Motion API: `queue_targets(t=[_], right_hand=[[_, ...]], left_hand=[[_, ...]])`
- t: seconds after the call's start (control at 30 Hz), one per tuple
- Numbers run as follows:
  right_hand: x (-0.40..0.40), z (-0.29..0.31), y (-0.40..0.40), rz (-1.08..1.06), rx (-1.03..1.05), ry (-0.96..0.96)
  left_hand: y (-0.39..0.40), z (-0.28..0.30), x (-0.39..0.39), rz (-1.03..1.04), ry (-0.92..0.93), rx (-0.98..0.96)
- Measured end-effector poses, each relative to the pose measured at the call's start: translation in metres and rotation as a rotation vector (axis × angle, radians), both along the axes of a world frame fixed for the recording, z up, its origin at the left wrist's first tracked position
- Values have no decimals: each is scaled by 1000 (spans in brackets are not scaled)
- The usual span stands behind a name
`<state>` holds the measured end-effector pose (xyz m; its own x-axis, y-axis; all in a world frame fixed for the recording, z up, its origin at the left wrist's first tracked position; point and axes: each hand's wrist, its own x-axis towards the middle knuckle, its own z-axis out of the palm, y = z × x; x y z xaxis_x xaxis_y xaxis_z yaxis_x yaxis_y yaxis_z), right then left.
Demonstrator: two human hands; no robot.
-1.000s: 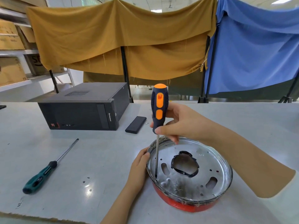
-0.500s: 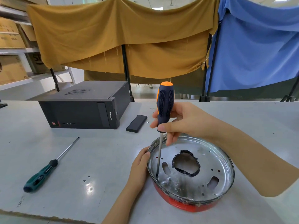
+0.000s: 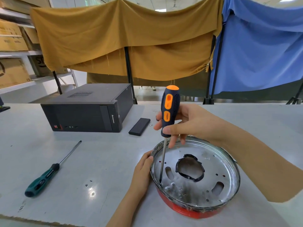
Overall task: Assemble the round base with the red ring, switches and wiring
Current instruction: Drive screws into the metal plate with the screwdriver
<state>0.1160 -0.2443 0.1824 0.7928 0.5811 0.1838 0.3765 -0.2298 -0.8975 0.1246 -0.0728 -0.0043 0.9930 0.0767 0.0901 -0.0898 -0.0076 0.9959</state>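
Note:
The round metal base lies on the grey table with its red ring showing under the near rim. A black-edged hole sits in its middle. My right hand holds the orange and dark blue screwdriver upright by its handle. Its tip stands in the base near the left rim, beside some small screws. My left hand rests against the base's left rim, fingers curved along it. No switches or wiring are visible.
A green-handled screwdriver lies on the table at the left. A black computer case stands behind it, with a small black box to its right. Cloth-draped racks line the far edge.
The screwdriver handle has turned in my right hand, so its orange inserts face me again. The tip stays at the same spot in the base. My left hand has not moved.

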Motion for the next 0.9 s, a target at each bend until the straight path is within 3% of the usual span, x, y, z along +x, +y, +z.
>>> queue_targets(t=[0.17,0.3,0.4,0.63,0.8,0.9], right_hand=[[1,-11,14,-291,-41,-179],[4,-3,1,-72,-62,-27],[2,1,-6,36,-65,-17],[0,-8,17,-293,-64,-239],[6,1,4,-17,-98,-5],[4,1,-2,53,-68,25]], left_hand=[[-2,2,-1,4,6,-7],[-1,2,-2,10,-1,1],[-1,2,-1,14,0,6],[-2,2,-2,7,0,-17],[-1,2,-2,4,-1,-6],[-1,2,-1,9,8,-2]])
